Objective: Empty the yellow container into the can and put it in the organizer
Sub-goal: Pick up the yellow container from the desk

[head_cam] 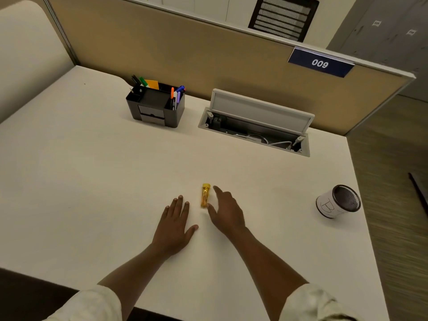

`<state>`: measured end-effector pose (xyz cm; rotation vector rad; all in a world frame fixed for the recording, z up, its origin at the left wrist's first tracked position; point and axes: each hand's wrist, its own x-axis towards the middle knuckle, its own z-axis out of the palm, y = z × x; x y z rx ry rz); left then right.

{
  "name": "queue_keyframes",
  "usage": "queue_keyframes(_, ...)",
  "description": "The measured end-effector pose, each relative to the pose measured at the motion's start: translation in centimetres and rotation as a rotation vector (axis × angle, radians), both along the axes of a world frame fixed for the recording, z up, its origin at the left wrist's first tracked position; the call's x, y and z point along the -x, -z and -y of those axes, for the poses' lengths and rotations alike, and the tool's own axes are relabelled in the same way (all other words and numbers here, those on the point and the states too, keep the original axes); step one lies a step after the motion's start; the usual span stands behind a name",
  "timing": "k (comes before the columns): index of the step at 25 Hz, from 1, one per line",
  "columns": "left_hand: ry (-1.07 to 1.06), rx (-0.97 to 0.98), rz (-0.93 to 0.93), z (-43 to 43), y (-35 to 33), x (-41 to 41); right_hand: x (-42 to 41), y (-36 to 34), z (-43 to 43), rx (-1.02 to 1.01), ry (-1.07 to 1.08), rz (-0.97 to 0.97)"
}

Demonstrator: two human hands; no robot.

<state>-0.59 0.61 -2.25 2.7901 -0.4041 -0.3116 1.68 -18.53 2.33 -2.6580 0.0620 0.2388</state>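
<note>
A small yellow container (205, 195) lies on its side on the white desk (92, 170), near the middle front. My right hand (228, 212) is open just to its right, fingers spread, thumb tip touching or almost touching its near end. My left hand (174, 224) rests flat and open on the desk to the left of the container, apart from it. The can (338, 202), white with a dark mesh inside and a handwritten mark, stands near the desk's right edge. A black organizer (155, 106) with pens and markers stands at the back left.
An open cable hatch (257, 126) with a raised grey lid is set into the desk at the back, right of the organizer. A tan partition (185, 47) runs behind the desk. The desk's right edge drops to the floor just past the can.
</note>
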Motion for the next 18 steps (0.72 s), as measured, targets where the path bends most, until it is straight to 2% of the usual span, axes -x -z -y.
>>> queue_keyframes(4,-0.043,0.048,0.019,0.0,-0.3,-0.4,-1.5,0.5,-2.1,0.093,-0.178,-0.043)
queue_keyframes(7,-0.075,0.09,0.042,0.0,-0.5,-0.5,-1.7,1.4,-2.2,0.116,-0.177,-0.025)
queue_keyframes(10,-0.119,0.125,0.056,0.5,-0.8,-1.0,-1.2,1.5,-1.0,0.041,-0.126,0.007)
queue_keyframes(13,-0.173,0.241,0.026,2.0,-1.9,-2.0,-0.3,0.6,0.5,-0.165,0.013,-0.007)
queue_keyframes(16,-0.202,0.52,-0.032,5.0,-4.3,-3.6,1.3,-1.3,2.6,-0.472,0.161,-0.067)
queue_keyframes(18,-0.214,0.7,-0.148,7.4,-6.4,-4.6,2.6,-3.1,4.2,-0.659,0.249,-0.097)
